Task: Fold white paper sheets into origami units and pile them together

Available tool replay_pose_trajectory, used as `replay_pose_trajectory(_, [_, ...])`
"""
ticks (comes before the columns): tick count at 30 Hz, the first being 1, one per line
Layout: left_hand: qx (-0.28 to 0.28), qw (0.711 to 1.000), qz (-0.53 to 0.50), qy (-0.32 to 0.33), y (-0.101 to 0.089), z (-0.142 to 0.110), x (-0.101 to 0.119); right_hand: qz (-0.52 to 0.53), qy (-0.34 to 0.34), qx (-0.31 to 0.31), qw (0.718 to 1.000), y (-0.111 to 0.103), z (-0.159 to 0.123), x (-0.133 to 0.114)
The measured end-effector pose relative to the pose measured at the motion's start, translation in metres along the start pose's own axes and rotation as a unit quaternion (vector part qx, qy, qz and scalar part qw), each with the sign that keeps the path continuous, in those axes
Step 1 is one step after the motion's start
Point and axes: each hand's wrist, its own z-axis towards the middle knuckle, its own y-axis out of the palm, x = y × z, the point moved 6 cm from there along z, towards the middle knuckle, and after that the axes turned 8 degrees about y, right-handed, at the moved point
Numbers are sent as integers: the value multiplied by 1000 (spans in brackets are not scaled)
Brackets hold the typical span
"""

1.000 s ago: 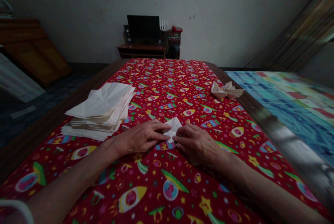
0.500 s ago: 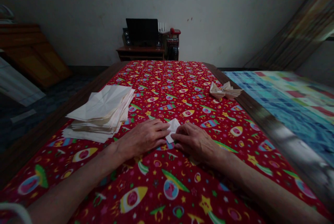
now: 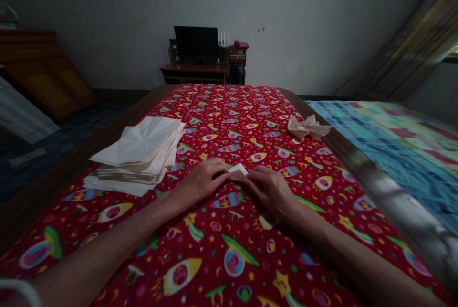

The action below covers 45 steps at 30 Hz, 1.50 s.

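A small folded piece of white paper [image 3: 237, 172] is held between my two hands above the red patterned cloth [image 3: 229, 223]. My left hand [image 3: 207, 176] pinches its left corner between thumb and fingers. At the right corner, my right hand [image 3: 270, 187] grips it the same way. The paper's near side is tilted up and shows a shaded, tan-looking face below a white one. To the left lies a stack of creased white paper sheets [image 3: 138, 147]. Folded paper pieces [image 3: 308, 126] sit at the right side of the cloth.
The cloth covers a dark wooden table [image 3: 339, 152]. Behind it stand a black monitor [image 3: 196, 42] with speakers and a red telephone [image 3: 241, 45]. A bed with a checked cover [image 3: 386, 149] is on the right, a wooden cabinet [image 3: 45, 73] on the left.
The small paper lay flatter before; its near edge is now lifted and folded back, showing a shaded face. Both hands have shifted slightly away from me, fingertips at its corners.
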Motion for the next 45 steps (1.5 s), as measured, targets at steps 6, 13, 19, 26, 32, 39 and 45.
replay_pose_trajectory(6, [18,995,6,-100,4,3,-10,-59,118,3,991,-1,9,9])
replay_pose_trajectory(13, [4,996,51,-75,6,3,-5,-140,135,-7,981,-4,9,4])
replay_pose_trajectory(19, [-6,991,108,-74,6,3,-2,-157,153,-48,975,-4,15,4])
replay_pose_trajectory(26, [-37,974,224,3,2,4,19,-113,123,-21,986,-6,12,2])
replay_pose_trajectory(32, [-152,964,207,74,16,-9,33,-142,33,12,989,3,11,-1])
replay_pose_trajectory(39, [-205,959,193,15,16,-23,31,-158,-95,-49,982,4,0,-15])
replay_pose_trajectory(45, [-182,963,198,-5,9,-26,28,-217,-145,-105,960,-9,-25,-14])
